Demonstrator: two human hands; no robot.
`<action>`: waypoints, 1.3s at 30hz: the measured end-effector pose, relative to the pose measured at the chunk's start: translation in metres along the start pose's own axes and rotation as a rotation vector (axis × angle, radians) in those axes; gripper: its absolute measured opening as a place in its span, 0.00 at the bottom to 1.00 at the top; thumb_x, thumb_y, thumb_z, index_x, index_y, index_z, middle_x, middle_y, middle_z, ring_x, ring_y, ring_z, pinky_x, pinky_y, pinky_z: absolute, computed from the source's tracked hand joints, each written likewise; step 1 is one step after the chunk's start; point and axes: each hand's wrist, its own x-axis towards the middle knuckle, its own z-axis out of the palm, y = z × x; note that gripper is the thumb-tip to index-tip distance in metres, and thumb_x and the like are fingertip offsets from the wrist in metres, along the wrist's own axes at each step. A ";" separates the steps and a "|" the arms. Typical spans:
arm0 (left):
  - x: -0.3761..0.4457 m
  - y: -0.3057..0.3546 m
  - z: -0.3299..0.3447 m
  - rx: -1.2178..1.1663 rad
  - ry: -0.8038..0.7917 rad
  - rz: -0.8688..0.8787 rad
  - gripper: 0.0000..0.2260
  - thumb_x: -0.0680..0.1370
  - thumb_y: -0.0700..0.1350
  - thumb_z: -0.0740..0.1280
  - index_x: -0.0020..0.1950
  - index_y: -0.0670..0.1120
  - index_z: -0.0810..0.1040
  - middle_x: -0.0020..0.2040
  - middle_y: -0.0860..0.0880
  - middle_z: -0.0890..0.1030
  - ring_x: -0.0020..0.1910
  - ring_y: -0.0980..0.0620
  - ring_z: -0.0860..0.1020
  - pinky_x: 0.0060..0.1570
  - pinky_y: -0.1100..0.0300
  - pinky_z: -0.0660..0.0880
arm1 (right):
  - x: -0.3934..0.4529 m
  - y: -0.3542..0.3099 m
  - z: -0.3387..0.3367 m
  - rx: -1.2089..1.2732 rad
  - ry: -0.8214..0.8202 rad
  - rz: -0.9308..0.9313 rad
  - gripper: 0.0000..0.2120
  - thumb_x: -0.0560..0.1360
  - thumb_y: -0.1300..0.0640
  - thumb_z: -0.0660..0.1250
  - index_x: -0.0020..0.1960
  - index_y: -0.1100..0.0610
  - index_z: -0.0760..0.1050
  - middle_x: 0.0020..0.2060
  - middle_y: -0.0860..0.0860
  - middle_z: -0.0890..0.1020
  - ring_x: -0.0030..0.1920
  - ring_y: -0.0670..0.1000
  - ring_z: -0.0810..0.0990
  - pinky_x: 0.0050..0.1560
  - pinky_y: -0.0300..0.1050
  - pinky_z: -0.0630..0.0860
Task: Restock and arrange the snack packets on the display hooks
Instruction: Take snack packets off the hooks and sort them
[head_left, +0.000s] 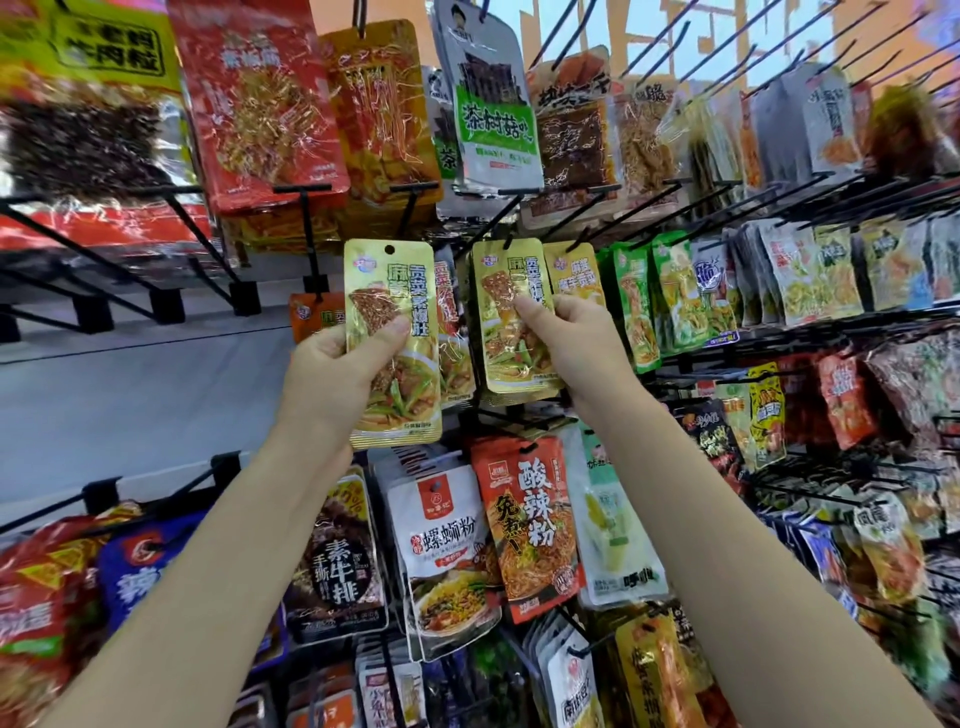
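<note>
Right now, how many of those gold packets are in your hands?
2. One gold packet is in the left hand, off any hook; the other hangs on its hook, pinched by the right hand. More may hang hidden behind it.

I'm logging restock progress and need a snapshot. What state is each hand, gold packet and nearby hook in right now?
left hand: grips a gold packet, thumb across its front
loose gold packet: off the hooks, upright, hang hole free
right hand: pinches the hung packet
hung gold packet: on its hook, front of a stack
bare hook: nothing hanging at its tip
</note>
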 end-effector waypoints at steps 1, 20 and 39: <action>0.000 0.000 0.001 -0.002 -0.009 -0.004 0.08 0.77 0.45 0.74 0.38 0.49 0.87 0.44 0.45 0.87 0.47 0.42 0.85 0.58 0.37 0.79 | 0.001 0.003 -0.001 -0.044 0.018 -0.017 0.20 0.78 0.45 0.70 0.42 0.60 0.70 0.36 0.55 0.69 0.38 0.52 0.67 0.40 0.46 0.65; 0.035 0.008 0.031 1.084 -0.030 1.021 0.20 0.80 0.54 0.65 0.63 0.40 0.79 0.59 0.42 0.80 0.60 0.44 0.77 0.62 0.54 0.72 | 0.020 -0.025 -0.006 0.131 -0.035 -0.050 0.15 0.79 0.48 0.67 0.49 0.61 0.79 0.47 0.61 0.85 0.45 0.59 0.83 0.59 0.67 0.77; 0.057 -0.005 0.042 1.610 -0.215 0.878 0.36 0.79 0.67 0.42 0.83 0.51 0.54 0.84 0.51 0.53 0.82 0.49 0.52 0.74 0.43 0.50 | 0.052 -0.024 -0.001 0.067 0.052 -0.057 0.23 0.75 0.45 0.68 0.45 0.68 0.77 0.37 0.55 0.76 0.38 0.53 0.74 0.41 0.51 0.72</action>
